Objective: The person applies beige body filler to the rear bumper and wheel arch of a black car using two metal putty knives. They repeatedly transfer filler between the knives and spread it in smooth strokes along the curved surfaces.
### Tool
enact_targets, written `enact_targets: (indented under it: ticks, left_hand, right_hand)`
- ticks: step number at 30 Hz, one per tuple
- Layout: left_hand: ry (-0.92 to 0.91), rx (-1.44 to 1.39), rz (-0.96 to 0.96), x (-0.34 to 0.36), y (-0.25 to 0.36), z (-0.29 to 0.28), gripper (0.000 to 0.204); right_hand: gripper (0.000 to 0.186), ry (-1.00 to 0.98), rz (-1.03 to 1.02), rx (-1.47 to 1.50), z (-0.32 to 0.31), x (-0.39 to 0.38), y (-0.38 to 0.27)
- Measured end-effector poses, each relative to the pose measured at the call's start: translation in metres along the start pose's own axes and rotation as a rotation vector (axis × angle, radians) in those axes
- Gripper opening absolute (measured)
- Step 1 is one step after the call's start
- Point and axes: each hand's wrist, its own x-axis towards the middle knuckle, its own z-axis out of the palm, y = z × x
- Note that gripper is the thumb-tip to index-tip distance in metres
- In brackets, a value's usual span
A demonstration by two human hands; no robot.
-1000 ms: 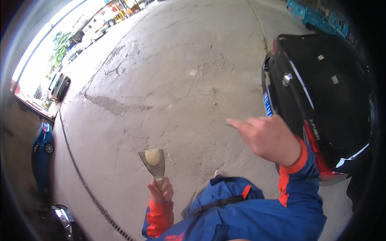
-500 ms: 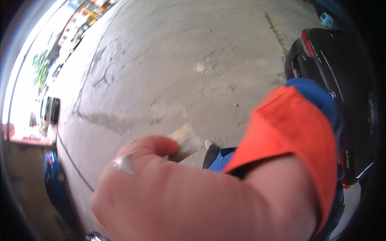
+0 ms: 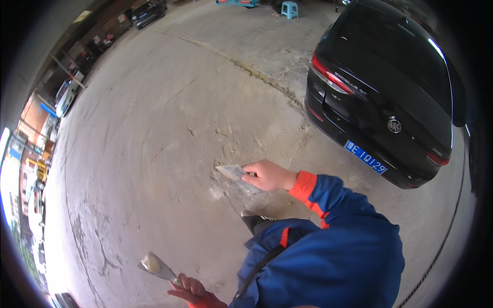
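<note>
My right hand (image 3: pixel 267 175) is out in front of me, over the concrete, its fingers closed on a flat, thin spreader (image 3: pixel 233 172) with a pale yellowish smear along its far edge. Lower and to the left, my left hand (image 3: pixel 191 290) grips the handle of a putty knife (image 3: pixel 164 271). A pale lump of putty (image 3: pixel 150 263) lies on that knife's blade. The two tools are well apart and touch nothing else that I can see. Both sleeves end in orange cuffs; the right one is blue above the cuff.
A black car (image 3: pixel 380 97) stands at the right, its rear toward me. Beyond it is a light blue stool (image 3: pixel 289 10). Cracked concrete floor (image 3: pixel 149 128) spreads ahead and left. A dark hose or cable (image 3: pixel 436 259) runs along the floor at right. My shoe (image 3: pixel 248 213) shows below the spreader.
My view has swung to the right, bringing the black car fully in. The right hand, close and large before, is now farther out with the spreader. The left hand with the putty knife has come into view.
</note>
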Motion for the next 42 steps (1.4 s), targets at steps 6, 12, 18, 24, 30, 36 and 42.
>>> enact_targets:
  ticks: [6,12,18,24,30,36,42]
  left_hand:
    - [0.081,-0.579,-0.009,0.209,0.049,-0.007,0.056]
    - [-0.064,-0.139,-0.106,0.461,0.099,-0.083,0.059]
    - [-0.29,-0.219,-0.317,0.787,0.102,-0.071,0.058]
    - [0.065,0.337,-0.211,1.042,0.099,0.068,0.053]
    - [-0.561,-0.072,-0.727,1.352,0.052,0.05,0.063]
    - [-0.538,0.097,-0.515,1.554,0.052,0.117,0.048]
    - [-0.258,0.217,-0.277,1.731,0.058,0.188,0.055]
  right_hand:
    - [0.02,0.174,0.147,0.166,0.107,0.229,0.055]
    - [0.024,0.29,-0.164,-0.018,0.177,0.521,0.086]
    - [0.019,0.256,0.29,-0.238,0.232,0.677,0.259]
    - [0.04,0.616,1.372,-0.249,0.234,0.567,0.34]
    - [0.048,0.512,1.924,-0.335,0.239,0.613,0.328]
    - [0.039,0.609,1.697,-0.065,0.234,1.017,0.448]
    - [0.021,0.428,0.564,-0.381,0.182,1.61,0.485]
